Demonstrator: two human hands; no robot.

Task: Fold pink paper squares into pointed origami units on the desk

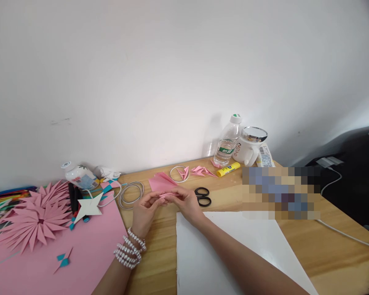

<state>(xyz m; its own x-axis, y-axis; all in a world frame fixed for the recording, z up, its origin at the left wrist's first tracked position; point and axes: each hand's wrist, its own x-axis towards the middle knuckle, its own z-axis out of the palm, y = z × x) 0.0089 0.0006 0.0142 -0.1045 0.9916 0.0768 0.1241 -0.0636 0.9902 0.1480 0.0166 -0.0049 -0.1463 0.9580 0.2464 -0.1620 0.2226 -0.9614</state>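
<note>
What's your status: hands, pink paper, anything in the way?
Left hand and right hand pinching small folded pink paper. Scissors close by right hand, partly hidden. Pink sheets just beyond; nothing visibly blocking.

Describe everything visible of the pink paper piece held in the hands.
The pink paper piece is small and looks folded, with a thin, pointed shape where it shows. Fingertips of the left hand and right hand hold it from either side, covering much of it. It lies roughly crosswise in the view, just nearer the wearer than the loose pink paper. Its full outline, number of folds and underside can't be made out.
</note>
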